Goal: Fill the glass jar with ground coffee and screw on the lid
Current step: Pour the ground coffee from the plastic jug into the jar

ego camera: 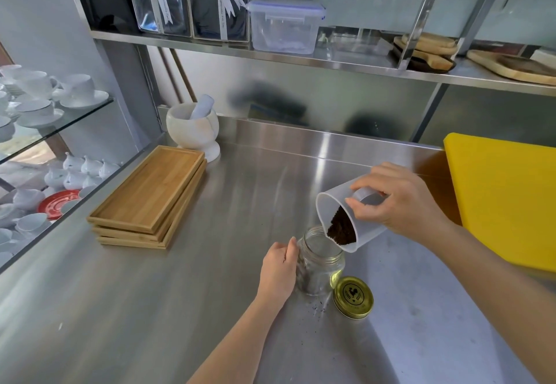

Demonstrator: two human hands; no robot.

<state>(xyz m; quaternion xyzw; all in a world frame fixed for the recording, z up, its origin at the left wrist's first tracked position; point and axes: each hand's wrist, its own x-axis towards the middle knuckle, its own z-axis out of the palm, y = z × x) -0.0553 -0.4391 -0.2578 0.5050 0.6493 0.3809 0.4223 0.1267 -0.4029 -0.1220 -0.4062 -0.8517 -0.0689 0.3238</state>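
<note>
A clear glass jar [322, 261] stands upright on the steel counter [180, 308], its mouth open. My left hand [278, 269] grips the jar's left side. My right hand [400, 200] holds a translucent plastic cup [340, 203] by its handle, tipped steeply with its lip just above the jar's mouth. Dark ground coffee [341, 227] lies heaped against the cup's lower rim. The gold screw lid [353, 297] lies flat on the counter, just right of the jar's base. A few dark coffee grains [319, 308] are spilled in front of the jar.
Three stacked bamboo trays [147, 200] lie at the left, a white mortar and pestle [194, 128] behind them. A yellow cutting board [508, 203] sits at the right edge. A steel shelf [270, 52] overhead carries boxes and wooden boards. White cups [39, 97] fill glass shelves at far left.
</note>
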